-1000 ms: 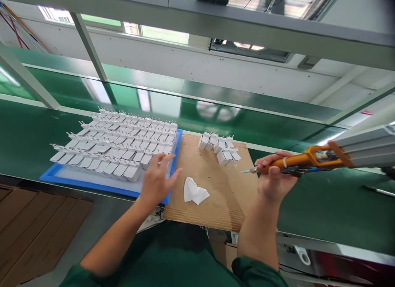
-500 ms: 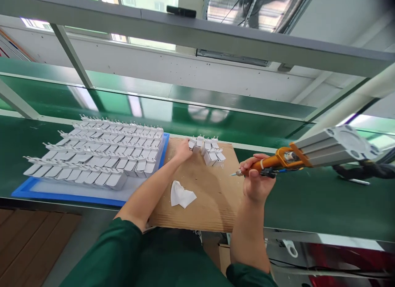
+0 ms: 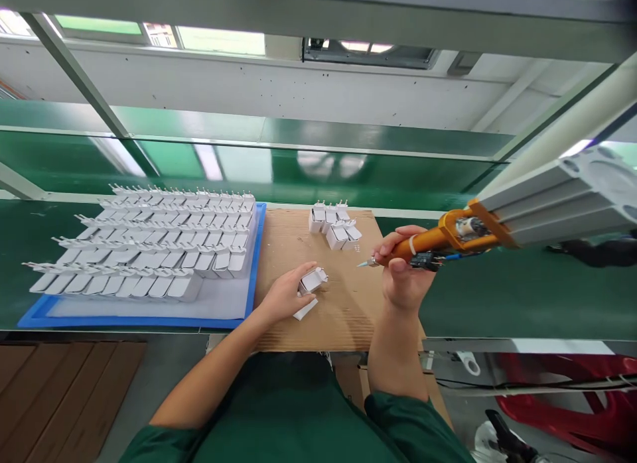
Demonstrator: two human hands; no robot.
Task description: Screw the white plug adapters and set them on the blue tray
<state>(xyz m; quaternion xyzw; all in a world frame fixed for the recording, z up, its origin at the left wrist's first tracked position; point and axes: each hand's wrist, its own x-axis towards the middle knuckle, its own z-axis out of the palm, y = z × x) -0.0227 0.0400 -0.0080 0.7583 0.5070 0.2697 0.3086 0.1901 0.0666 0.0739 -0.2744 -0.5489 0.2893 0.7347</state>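
Observation:
My left hand grips a white plug adapter housing low over the cardboard sheet. Beneath that housing shows part of a white tissue. My right hand is wrapped round an orange dispensing gun with a thin pale nozzle tip, which points left toward the housing without touching it. A grey metal cylinder is fixed to the gun's rear. Several more white adapter housings stand on the far part of the cardboard, pins up.
To the left, a blue-rimmed tray carries rows of white adapter housings. The green bench extends on both sides. A grey frame bar crosses overhead, and a pale post slants at the right.
My left hand has come back from the far group of housings toward me, bringing one housing over the tissue. My right hand still holds the dispensing gun. The view has tilted down.

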